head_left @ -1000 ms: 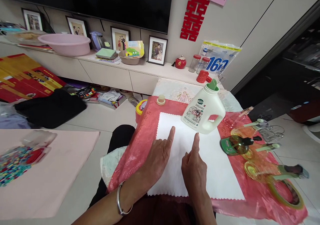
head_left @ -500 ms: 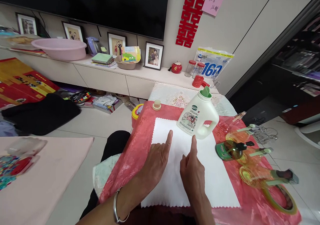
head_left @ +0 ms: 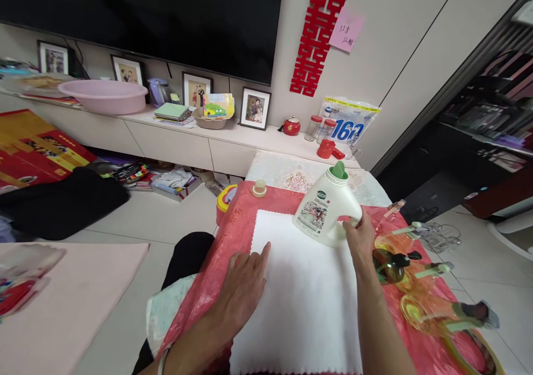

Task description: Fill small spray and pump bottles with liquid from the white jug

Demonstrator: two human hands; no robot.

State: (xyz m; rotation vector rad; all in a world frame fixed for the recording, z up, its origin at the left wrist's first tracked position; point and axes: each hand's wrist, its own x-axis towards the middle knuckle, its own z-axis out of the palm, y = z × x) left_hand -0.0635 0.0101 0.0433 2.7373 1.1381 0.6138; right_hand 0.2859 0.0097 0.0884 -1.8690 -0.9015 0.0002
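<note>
White, scalloped-edged and rectangular, a thin sheet (head_left: 300, 308) lies flat on the red plastic-covered table (head_left: 227, 258) and is taken as reference. At the sheet's far edge, right of its middle, stands an off-white plastic jug-shaped bottle (head_left: 325, 211), mouth upward and fitted with a green plastic spout (head_left: 338, 169). Its long axis runs close to vertical; a slight tilt cannot be ruled out. The loop handle faces the sheet's right side, and there the right hand (head_left: 360, 235) is found, plainly the nearer of the two: thumb against the handle's near side, remaining fingers folded behind it, tips concealed. The left hand (head_left: 244, 286) is over the sheet's left edge, holding nothing, index finger extended, the others loosely bent; the bottle lies forward and right of that fingertip, clear of it. Beyond the sheet's far left corner sits a round cream cap (head_left: 259, 188). Right of the sheet, a dark green pump bottle (head_left: 390, 268) lies partly hidden by the right forearm.
</note>
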